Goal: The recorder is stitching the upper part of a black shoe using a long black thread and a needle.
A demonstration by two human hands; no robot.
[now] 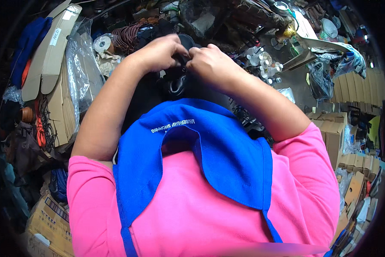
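Note:
Both of my hands meet at the upper middle, close together over a dark, rounded black piece [186, 41] whose kind I cannot make out. My left hand [163, 53] has its fingers curled and pinched at the left side of this piece. On its right side my right hand [210, 64] is closed, with thumb and fingertips pressed against it. Just below the hands, a shiny black curved part [176, 85] shows above my blue apron [231, 145]. Shadow and my fingers hide much of what lies between the hands.
Flattened cardboard [51, 55] and clear plastic sheeting [83, 68] stand at the left. Beyond my left hand lie a white spool [101, 43] and coiled brown cord [130, 38]. Several small white containers [265, 64] cluster at the right, above cardboard boxes [331, 132].

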